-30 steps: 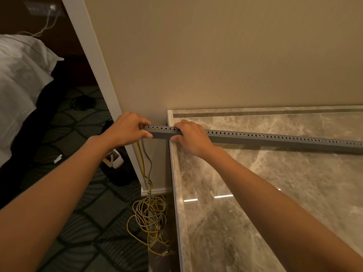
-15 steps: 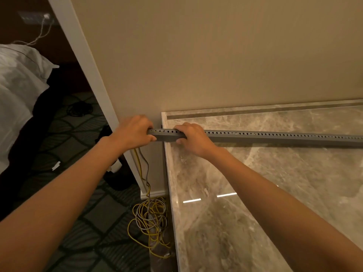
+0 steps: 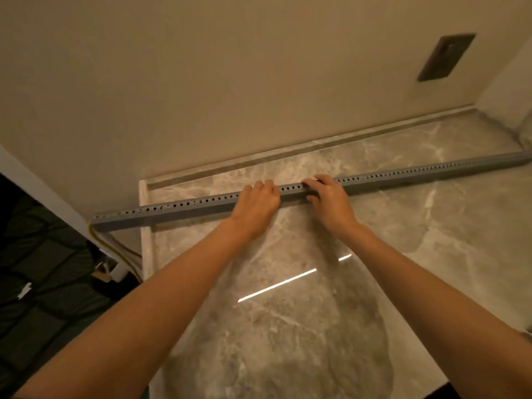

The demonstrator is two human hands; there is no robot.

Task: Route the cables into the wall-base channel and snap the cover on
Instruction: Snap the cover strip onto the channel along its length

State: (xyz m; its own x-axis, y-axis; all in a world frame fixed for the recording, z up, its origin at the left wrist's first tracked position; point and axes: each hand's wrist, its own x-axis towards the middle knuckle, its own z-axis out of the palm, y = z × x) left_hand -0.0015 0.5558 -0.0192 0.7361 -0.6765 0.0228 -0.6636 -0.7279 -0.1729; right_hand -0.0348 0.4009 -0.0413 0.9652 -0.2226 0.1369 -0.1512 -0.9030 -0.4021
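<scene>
Spanning left hand (image 3: 254, 207), right hand (image 3: 331, 201): channel (image 3: 431, 173)

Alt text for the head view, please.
The left hand and right hand grip a long grey perforated cable channel across a marble surface, apart from the beige wall. Yellow and grey cables trail from its left end.

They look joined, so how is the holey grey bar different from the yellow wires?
The grey channel is thick, straight and holed; the yellow cables are thin and curved. The channel lies across the marble slab; the cables hang from its left end. Both are long.
</scene>
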